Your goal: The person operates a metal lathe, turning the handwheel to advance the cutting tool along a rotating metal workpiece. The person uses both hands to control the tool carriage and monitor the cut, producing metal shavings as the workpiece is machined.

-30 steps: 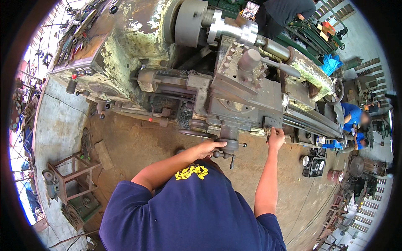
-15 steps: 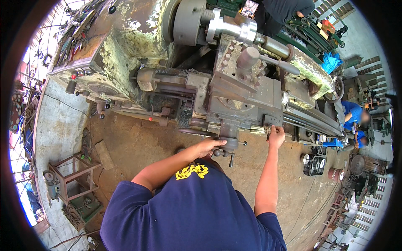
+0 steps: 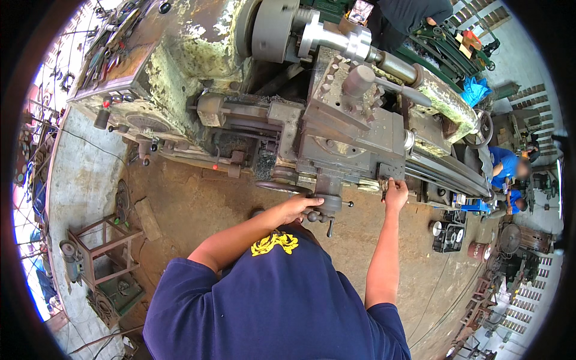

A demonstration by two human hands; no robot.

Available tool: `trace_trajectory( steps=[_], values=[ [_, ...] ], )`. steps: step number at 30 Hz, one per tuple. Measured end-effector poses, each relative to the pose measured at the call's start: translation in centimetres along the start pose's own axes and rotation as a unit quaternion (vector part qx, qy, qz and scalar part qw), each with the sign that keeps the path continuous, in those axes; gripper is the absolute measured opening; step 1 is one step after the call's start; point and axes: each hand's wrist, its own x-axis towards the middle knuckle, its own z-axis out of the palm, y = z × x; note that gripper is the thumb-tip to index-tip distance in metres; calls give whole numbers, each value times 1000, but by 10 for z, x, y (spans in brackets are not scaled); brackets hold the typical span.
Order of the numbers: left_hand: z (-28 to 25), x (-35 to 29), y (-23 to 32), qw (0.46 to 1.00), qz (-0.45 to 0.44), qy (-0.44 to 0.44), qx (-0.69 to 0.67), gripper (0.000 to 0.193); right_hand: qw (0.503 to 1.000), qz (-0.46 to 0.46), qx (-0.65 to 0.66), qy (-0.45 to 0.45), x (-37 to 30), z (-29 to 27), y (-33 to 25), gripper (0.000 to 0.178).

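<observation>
A large metal lathe with worn pale-green paint stretches across the view. My left hand (image 3: 298, 207) is closed around the near side of the round cross-slide dial (image 3: 328, 204), thumb on top; its lower fingers are hidden. Just below the dial hangs a ball-ended crank handle (image 3: 330, 227). Further right, my right hand (image 3: 396, 197) is pinched at the near end of a small dark block (image 3: 392, 170) on the carriage, and what it grips is covered by the fingers. Beyond the tool post (image 3: 358, 81), a shiny stepped metal workpiece (image 3: 330, 42) sits beside the grey chuck (image 3: 275, 30), whose surface looks smeared.
Loose hand tools lie on the headstock (image 3: 129, 66) at left. A rusty metal stand (image 3: 107, 249) is on the floor at lower left. The tailstock handwheel (image 3: 483, 127) stands at right. A person in dark clothing (image 3: 414, 18) is behind the lathe; people in blue (image 3: 505, 162) are farther right.
The lathe appears shifted very slightly in the view. Both hands stay at the same parts, with no clear change of grip.
</observation>
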Motion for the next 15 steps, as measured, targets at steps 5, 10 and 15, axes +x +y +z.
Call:
trace_trajectory(
  steps=[5,10,15],
  values=[
    [-2,-3,2,1000,-19,-7,-1,55,1000,4,0,-7,-1,-2,-4,23],
    [-4,-2,0,1000,-12,5,-8,59,1000,5,-2,-12,-2,-4,-8,24],
    [-4,1,-4,1000,4,18,-9,63,1000,8,2,-15,-3,-5,-10,24]
  ],
)
